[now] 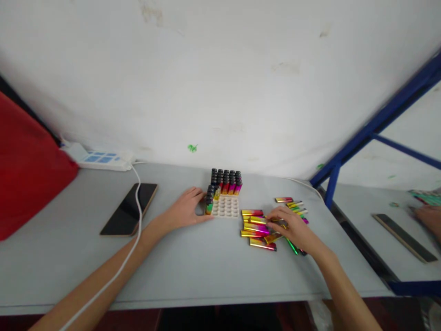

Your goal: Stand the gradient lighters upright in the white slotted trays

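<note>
A white tray (225,212) with round holes stands mid-table. Lighters (227,184) with black tops fill its back rows and left side upright; the front holes show bare. My left hand (188,208) curves around the tray's left edge, thumb at the front corner and fingers behind, gripping it. To the right lies a loose pile of shiny lighters (255,229) in yellow, red, purple and green. Over that pile, my right hand (291,225) is closed, its fingertips pinching the end of a yellow lighter (257,220). My palm and fingers partly hide the pile.
A dark phone (129,209) lies left, crossed by a white cable (139,202) running over my left forearm. Behind it are a power strip (105,159) and a red cloth (31,165). A blue metal frame (375,117) bounds the right; another person's hand (429,216) shows beyond.
</note>
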Tool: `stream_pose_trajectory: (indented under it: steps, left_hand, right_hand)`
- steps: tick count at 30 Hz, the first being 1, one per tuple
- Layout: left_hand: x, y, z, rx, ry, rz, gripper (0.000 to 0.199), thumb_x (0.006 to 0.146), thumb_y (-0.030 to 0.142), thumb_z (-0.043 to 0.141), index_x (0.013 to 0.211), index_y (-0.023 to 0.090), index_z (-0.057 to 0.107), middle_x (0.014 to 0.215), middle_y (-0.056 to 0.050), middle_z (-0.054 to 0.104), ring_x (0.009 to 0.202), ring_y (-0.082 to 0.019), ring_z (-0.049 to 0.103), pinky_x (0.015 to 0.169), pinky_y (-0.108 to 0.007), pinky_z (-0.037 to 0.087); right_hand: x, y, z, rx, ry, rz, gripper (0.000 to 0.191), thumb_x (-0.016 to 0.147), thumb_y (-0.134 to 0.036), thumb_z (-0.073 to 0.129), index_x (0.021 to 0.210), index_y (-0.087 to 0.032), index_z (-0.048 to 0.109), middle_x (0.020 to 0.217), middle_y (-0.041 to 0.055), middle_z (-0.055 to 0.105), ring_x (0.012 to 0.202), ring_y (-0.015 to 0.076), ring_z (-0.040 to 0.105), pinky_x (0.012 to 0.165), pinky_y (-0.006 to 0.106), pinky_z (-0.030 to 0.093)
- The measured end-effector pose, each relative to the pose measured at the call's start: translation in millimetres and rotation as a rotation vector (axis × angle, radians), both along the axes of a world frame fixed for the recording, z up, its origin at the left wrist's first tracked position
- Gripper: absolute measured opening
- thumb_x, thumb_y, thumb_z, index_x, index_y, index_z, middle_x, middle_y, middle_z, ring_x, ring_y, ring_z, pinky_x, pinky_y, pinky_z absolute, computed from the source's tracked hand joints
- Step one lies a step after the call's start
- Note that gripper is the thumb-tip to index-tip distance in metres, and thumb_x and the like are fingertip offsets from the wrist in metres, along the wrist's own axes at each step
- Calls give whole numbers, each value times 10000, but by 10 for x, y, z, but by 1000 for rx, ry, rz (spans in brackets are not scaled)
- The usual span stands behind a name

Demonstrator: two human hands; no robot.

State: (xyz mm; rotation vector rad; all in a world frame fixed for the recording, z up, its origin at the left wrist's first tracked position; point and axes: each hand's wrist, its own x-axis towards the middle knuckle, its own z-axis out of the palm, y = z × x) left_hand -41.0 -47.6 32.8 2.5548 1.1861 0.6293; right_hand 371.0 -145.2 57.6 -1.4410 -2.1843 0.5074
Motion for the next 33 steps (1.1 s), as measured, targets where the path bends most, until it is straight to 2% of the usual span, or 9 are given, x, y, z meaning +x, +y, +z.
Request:
stream_pose_trajectory:
  steps: [7, 11, 14, 19, 24, 28, 31, 33]
  left_hand:
    - [0, -14, 15, 22, 38, 12, 592, 863, 760, 795, 1102, 221, 735, 1158, -154, 737, 1150, -389, 678, 1097, -541, 560]
    - [5, 20, 83, -8, 71, 14, 578, 839, 749, 817, 1077, 231, 723, 1126, -143, 744, 1109, -382, 697, 1054, -519, 578]
    - [9, 79, 133, -61, 56, 3, 581, 780, 747, 850, 1034, 242, 712, 1089, -117, 746, 1043, -364, 714, 975, -476, 590]
    - [24, 152, 108, -90, 61, 41, 608, 713, 774, 857, 969, 252, 678, 1000, -81, 721, 922, -330, 706, 847, -427, 565]
    - [26, 120, 105, -98, 54, 45, 608, 704, 758, 870, 968, 247, 675, 1006, -80, 725, 934, -332, 708, 866, -425, 561]
    - [10, 54, 155, -77, 23, -2, 583, 727, 741, 867, 963, 245, 673, 1031, -95, 752, 973, -345, 720, 908, -446, 584]
    - [-1, 13, 168, -49, 20, -17, 586, 735, 735, 873, 977, 239, 677, 1073, -121, 767, 1042, -376, 730, 979, -480, 590]
    - [-5, -2, 157, -35, 22, -11, 585, 731, 728, 883, 978, 240, 675, 1079, -123, 768, 1059, -384, 731, 1012, -491, 586]
  right_hand:
    - [46, 57, -94, -3, 105, -72, 220, 1087, -443, 639, 1019, -265, 749, 1000, 84, 788, 934, 295, 753, 863, 446, 622]
    - [32, -24, -26, 48, 125, -76, 186, 1083, -423, 655, 1073, -268, 756, 1063, 96, 788, 995, 303, 752, 923, 451, 618]
    - [-39, -190, 15, 42, 101, -62, 196, 1087, -408, 677, 1203, -284, 778, 1127, 97, 771, 1041, 300, 749, 954, 443, 623]
    - [-231, -336, -23, -19, 38, -6, 272, 1075, -330, 723, 1340, -310, 783, 1342, 107, 741, 1267, 317, 716, 1166, 495, 570]
    - [-268, -268, -12, -40, 69, 8, 207, 1072, -340, 724, 1254, -288, 809, 1320, 116, 742, 1260, 321, 711, 1145, 496, 580]
    - [-210, -209, 21, -50, 246, -57, 202, 1044, -439, 772, 1171, -289, 817, 1218, 96, 783, 1157, 299, 743, 1062, 457, 605]
    - [-207, -109, 14, -77, 545, -191, 334, 937, -554, 879, 1104, -274, 806, 1126, 78, 805, 1044, 277, 762, 939, 409, 628]
    - [-274, -10, 37, -88, 785, -283, 417, 884, -621, 912, 1080, -271, 798, 1095, 69, 808, 1004, 258, 760, 915, 392, 628]
